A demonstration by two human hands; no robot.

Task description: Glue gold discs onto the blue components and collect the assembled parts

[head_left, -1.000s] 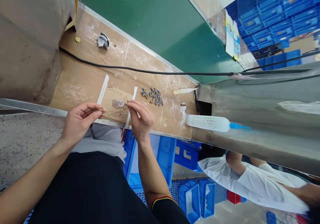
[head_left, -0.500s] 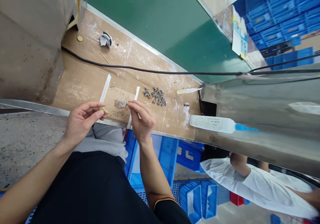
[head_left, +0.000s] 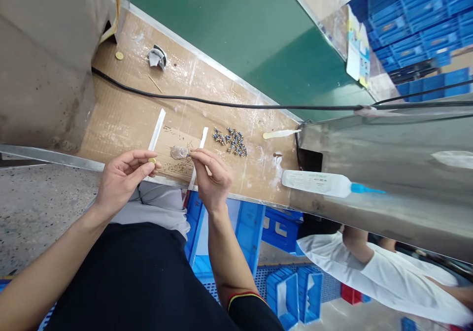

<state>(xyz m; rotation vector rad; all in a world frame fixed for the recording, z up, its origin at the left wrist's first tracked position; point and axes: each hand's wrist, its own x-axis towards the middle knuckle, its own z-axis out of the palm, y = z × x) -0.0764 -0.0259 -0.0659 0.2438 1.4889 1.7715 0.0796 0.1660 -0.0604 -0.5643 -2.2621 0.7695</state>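
Observation:
Between the thumb and fingers of my left hand sits a small round yellow disc. My right hand is closed in a pinch at its thumb and fingertips, on something small and dark that I cannot make out. Touching or just beside those fingertips is a small clear plastic-looking piece. Below both hands lies a cardboard patch strewn with tiny dark bits, between two white tape strips. Right of my right hand, several small blue-and-brass parts lie in a loose pile.
A black cable crosses the cardboard-covered bench. A white bottle with a blue nozzle lies at right, near a pale flat stick. Another yellow disc and a crumpled grey-white piece lie far left. Blue crates stand below; a person sits at right.
Both hands keep nearly the same pose and place. The whole view has shifted slightly, with the bench things a little further right.

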